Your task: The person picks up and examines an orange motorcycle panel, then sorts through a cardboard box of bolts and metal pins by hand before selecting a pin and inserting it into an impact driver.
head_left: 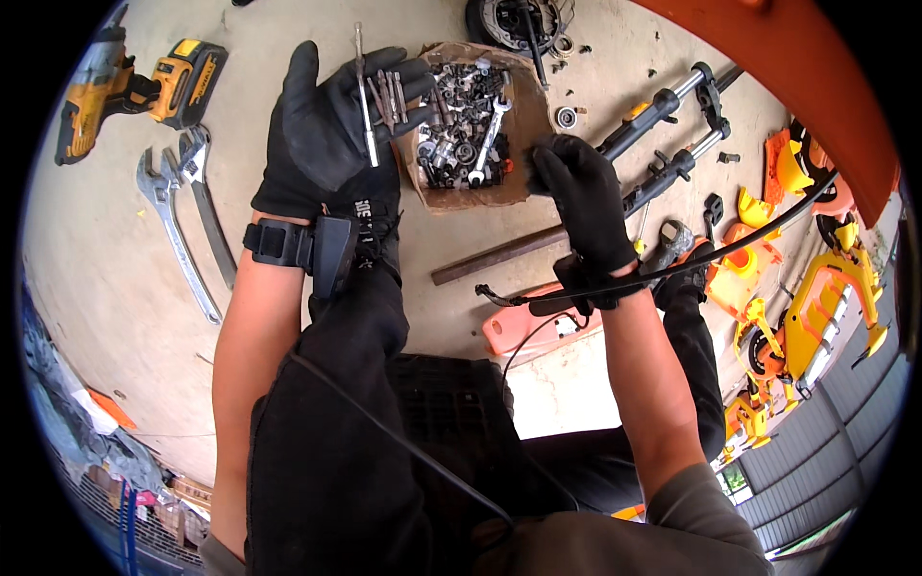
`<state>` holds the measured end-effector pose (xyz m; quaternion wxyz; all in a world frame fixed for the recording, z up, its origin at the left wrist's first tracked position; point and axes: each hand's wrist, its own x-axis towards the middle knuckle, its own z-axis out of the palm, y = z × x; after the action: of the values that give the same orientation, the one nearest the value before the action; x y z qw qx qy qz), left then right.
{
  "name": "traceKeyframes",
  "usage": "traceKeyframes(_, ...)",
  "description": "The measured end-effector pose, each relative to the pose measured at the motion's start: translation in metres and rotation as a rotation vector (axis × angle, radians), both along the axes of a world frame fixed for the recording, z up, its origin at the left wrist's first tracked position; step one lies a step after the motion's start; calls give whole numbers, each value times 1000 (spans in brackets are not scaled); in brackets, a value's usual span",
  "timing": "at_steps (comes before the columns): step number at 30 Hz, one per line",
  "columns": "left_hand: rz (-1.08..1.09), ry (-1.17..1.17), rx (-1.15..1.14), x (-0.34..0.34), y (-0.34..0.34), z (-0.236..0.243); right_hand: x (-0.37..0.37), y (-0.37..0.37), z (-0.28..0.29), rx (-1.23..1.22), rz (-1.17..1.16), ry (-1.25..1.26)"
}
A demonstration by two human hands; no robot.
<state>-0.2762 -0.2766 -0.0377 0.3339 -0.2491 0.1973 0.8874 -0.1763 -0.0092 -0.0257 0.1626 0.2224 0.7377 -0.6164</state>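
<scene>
My left hand (322, 130), in a black glove, is palm up beside a torn cardboard box (528, 115). Several slim metal driver bits (388, 98) lie across its fingers, along with one longer silver bit (366, 106). The box holds a heap of small metal parts (451, 120), with a silver combination spanner (491, 140) on top. Just off the box's right side, my right hand (584, 192) is closed, its gloved fingers curled inward. Whatever may be between those fingers is hidden.
At the left are a yellow cordless impact driver (144, 91) and two adjustable wrenches (178, 202). A fork-like pair of tubes (663, 144) and a metal bar (499, 254) lie right. A round hub (514, 24) stands beyond the box; yellow and orange panels (816, 317) line the far right.
</scene>
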Motion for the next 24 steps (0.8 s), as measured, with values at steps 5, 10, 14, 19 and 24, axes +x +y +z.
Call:
traceKeyframes(5, 20, -31, -36, 3, 5, 2, -13, -21, -28, -208, -61, -74)
traceKeyframes(10, -42, 90, 201, 0, -8, -24, -35, -40, -62, 436, 215, -34)
traceKeyframes(14, -57, 158, 329, -3, -19, -31, -37, -50, -90, 710, 207, -35)
traceKeyframes(19, -53, 134, 279, 1, -15, -24, -42, -57, -95, 628, 251, -126)
traceKeyframes(24, -73, 156, 333, -1, -13, -32, -35, -49, -77, 495, 348, -12)
